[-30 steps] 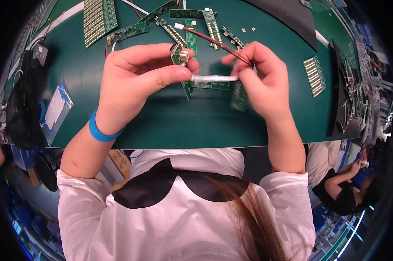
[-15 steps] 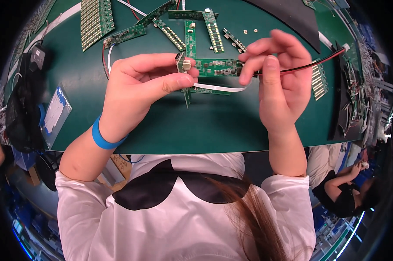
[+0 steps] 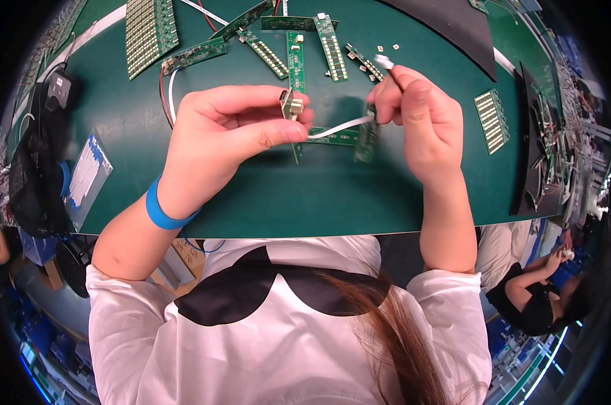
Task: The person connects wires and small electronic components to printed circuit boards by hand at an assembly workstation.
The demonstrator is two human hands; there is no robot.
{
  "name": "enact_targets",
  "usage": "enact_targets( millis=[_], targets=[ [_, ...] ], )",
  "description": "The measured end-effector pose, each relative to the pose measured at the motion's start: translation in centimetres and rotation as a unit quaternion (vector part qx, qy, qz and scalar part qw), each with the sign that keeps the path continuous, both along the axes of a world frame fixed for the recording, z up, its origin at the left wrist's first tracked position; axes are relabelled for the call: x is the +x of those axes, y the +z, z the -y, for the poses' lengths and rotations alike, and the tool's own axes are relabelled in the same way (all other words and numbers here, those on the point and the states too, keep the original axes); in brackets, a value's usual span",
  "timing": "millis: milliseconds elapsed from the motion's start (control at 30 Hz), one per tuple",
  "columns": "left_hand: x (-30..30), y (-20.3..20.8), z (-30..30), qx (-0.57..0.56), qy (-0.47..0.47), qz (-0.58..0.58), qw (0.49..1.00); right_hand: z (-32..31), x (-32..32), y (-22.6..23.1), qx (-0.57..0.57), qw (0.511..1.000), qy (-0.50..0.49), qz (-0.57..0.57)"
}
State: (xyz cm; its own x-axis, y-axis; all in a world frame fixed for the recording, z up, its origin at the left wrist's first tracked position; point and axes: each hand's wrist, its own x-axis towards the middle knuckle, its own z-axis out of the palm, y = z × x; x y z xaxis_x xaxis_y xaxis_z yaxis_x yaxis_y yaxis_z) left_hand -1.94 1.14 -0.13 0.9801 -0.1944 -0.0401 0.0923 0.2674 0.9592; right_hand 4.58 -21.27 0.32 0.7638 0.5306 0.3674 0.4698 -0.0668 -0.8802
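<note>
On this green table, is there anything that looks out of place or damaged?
Two tiny pale squares lie loose on the green table beyond the right hand, apart from any board; they may be stray parts. The strip boards lie at uneven angles. I see no spill or clear damage.

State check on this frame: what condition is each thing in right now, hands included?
Left hand: closed on the small board.
Small board: held nearly edge-on to the camera.
Right hand: closed on the dark cable.
White plug: free, unplugged.
White cable: bent; left end hidden.
Blurred board: upright by the right fingers.
Blue wristband: worn.
Right-side LED panel: lying on the table, apart.
</note>
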Motion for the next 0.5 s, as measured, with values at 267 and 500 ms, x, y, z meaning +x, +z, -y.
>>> enact_targets(
  millis=[267, 500],
  targets=[
    [-0.4, -0.1, 0.4, -0.048, -0.041, 0.023, 0.998, -1.3, -1.9, 1.1, -0.039, 0.998, 0.039, -0.007],
    [-0.8, 0.3, 0.8, -0.024, -0.038, 0.031, 0.999, -1.5, -2.3, 1.9, -0.136, 0.980, 0.062, 0.131]
  ],
)
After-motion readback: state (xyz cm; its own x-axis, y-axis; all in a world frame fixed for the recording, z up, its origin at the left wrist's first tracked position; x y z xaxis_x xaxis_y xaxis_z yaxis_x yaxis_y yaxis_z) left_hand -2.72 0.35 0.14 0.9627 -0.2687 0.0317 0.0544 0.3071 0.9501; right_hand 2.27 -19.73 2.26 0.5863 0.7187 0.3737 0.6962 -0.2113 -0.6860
